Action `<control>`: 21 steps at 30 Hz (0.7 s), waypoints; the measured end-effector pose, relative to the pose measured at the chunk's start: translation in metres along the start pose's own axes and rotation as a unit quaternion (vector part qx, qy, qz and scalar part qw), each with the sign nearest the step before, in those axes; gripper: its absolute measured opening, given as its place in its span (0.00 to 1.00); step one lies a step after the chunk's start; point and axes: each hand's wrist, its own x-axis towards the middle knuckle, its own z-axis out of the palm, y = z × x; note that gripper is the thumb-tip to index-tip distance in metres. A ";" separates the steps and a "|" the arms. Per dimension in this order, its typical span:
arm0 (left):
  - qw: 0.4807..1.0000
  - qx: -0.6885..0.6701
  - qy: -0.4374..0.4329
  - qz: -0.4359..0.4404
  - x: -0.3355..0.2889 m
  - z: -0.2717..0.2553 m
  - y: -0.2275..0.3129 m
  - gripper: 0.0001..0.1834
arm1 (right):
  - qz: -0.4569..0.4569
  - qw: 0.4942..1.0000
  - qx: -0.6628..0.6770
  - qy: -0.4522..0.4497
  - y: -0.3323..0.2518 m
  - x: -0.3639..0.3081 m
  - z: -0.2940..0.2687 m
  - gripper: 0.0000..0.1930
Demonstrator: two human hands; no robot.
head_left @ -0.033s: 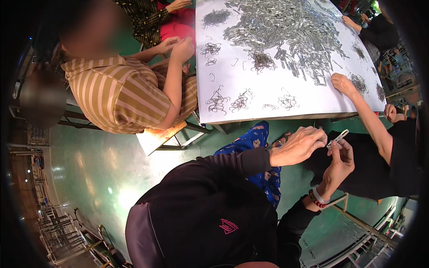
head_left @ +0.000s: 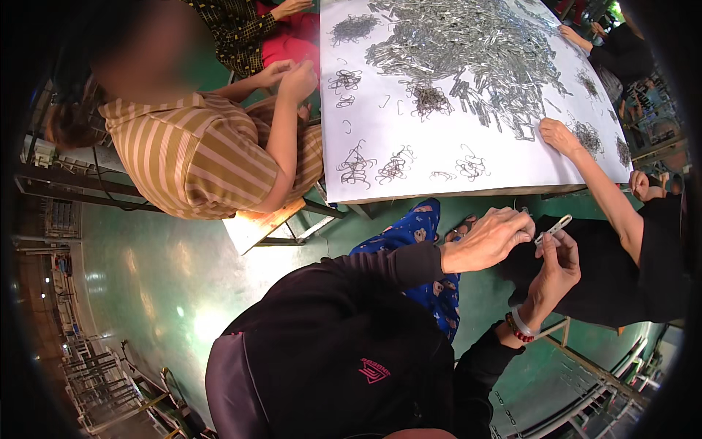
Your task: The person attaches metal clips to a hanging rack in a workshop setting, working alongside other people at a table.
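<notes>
The right hand [head_left: 557,269], its forearm angled in from near, pinches a slim metal piece [head_left: 561,222] off the table's [head_left: 512,164] near edge, toward the right. The left hand [head_left: 484,240] extends rightward just beside, back up, fingers curled; whether its grip holds anything, I cannot tell.

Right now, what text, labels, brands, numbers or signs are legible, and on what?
Black jacket: pink logo with lettering; wording not copied out here.
Small pale piece in the right hand: any marking too small to read.
White tabletop: no text seen.
Elsewhere: nothing I can read; the background is too small and blurred.
</notes>
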 end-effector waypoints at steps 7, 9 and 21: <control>0.986 0.089 0.124 -0.069 0.019 -0.054 -0.049 0.22 | 0.000 1.000 -0.006 0.003 0.004 -0.006 0.001 0.09; 0.945 0.254 0.173 -0.107 0.035 -0.114 -0.117 0.12 | 0.012 1.000 -0.004 -0.003 0.006 -0.009 0.002 0.09; 0.826 0.527 0.055 -0.194 0.082 -0.184 -0.180 0.07 | 0.027 0.999 -0.017 0.026 0.008 -0.003 -0.010 0.09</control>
